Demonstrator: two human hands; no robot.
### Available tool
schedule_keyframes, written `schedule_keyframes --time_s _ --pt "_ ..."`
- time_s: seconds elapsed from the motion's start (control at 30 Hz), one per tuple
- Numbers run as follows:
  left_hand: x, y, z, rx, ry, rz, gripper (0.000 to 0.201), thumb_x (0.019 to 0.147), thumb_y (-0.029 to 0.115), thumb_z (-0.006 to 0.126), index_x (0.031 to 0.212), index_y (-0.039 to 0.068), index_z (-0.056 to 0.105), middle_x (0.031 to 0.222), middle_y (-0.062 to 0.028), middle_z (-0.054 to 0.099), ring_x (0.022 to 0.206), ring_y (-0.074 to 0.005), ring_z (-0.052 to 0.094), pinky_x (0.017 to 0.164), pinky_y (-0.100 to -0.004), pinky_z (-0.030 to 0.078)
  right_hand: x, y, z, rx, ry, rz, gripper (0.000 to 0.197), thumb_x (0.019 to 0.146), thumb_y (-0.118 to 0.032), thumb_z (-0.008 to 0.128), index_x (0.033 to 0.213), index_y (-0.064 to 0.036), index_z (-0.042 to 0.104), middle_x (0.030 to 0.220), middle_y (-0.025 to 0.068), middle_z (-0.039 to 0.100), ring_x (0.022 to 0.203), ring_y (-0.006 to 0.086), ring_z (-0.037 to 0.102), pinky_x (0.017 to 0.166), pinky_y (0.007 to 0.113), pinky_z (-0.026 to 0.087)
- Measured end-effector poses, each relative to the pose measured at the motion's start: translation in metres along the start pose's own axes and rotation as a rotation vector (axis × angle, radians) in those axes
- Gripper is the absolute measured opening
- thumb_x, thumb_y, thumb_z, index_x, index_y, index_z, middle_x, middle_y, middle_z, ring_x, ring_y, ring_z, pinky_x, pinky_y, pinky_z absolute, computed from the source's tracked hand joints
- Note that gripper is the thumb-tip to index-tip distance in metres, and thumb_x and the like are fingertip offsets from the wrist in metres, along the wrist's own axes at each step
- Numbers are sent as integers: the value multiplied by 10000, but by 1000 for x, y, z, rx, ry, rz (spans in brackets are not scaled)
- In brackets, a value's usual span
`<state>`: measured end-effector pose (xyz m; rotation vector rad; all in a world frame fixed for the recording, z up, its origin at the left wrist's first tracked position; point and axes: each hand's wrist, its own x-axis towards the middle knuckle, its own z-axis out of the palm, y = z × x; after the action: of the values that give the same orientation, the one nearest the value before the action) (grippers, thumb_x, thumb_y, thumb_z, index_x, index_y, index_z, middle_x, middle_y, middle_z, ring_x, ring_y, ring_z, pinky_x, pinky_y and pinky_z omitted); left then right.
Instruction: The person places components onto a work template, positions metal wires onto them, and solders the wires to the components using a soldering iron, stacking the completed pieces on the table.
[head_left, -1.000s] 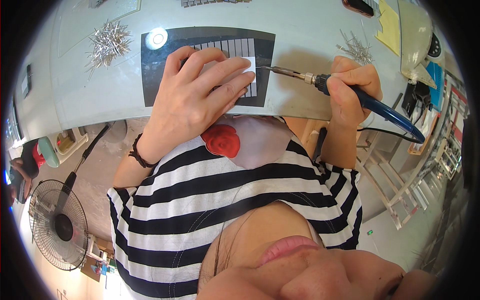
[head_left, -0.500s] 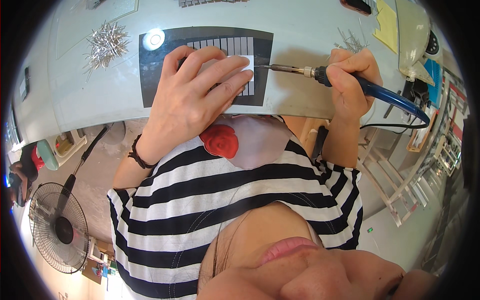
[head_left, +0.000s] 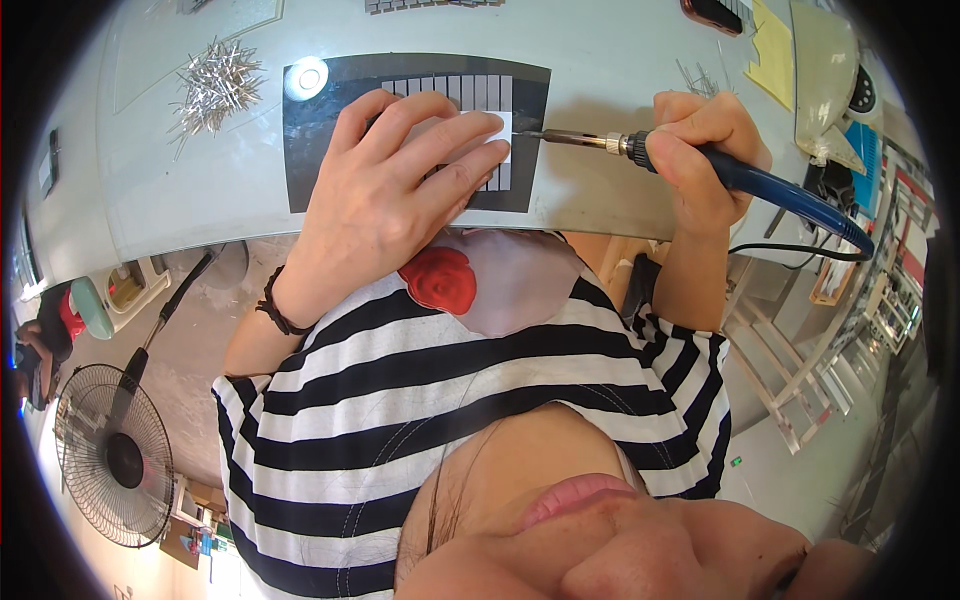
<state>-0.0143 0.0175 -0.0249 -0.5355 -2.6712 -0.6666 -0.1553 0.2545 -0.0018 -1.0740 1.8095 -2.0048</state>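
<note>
My right hand [head_left: 708, 155] grips the blue handle of a soldering iron [head_left: 585, 139]. Its metal tip points left and reaches the right edge of a small white piece [head_left: 506, 150]. That piece lies over a row of narrow grey strips [head_left: 468, 92], set side by side on a dark rectangular mat [head_left: 536, 100]. Across the white piece and the strips rests my left hand [head_left: 395, 190], fingers spread, with the index and middle fingertips on the white piece near the iron's tip. The left thumb and most of the strips' middle are hidden under the hand.
A heap of thin silvery wire pieces [head_left: 218, 88] lies left of the mat, with a smaller scatter [head_left: 700, 78] beyond my right hand. A round white object [head_left: 306, 77] sits on the mat's far left corner. Yellow paper [head_left: 770, 60] lies far right. The iron's cord [head_left: 800, 248] hangs by the table edge.
The view has shifted slightly. My right hand and the iron have moved a touch to the right; the left hand keeps its place on the white piece.
</note>
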Motion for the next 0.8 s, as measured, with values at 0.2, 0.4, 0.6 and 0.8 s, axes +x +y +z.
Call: schedule_keyframes --time_s 0.2,0.4,0.6,0.8 --pt "1 -1 3 0 26 8 306 772 104 756 1077 116 728 1218 9 666 1102 -222 602 968 -417 454 -3 7 0 13 27 -65 140 736 144 648 748 40 556 648 14 397 497 89 355 454 294 218" --pt "1 1 4 10 44 9 291 775 103 757 1065 119 730 1217 9 669 1099 -219 603 965 -423 449 -6 7 -9 93 71 -143 161 734 166 612 759 32 527 610 21 433 478 88 356 460 284 228" --pt "3 2 5 25 44 12 336 776 101 752 1110 112 716 1196 10 658 1102 -212 594 977 -419 437 -11 7 -12 76 121 -167 188 737 167 577 777 5 490 588 32 449 482 78 308 477 282 215" --pt "7 3 1 48 -22 32 403 778 115 732 1178 90 691 1194 7 625 1128 -204 569 991 -406 432 -17 8 -12 57 146 -161 185 731 162 567 774 1 485 575 26 435 489 73 278 484 291 203"
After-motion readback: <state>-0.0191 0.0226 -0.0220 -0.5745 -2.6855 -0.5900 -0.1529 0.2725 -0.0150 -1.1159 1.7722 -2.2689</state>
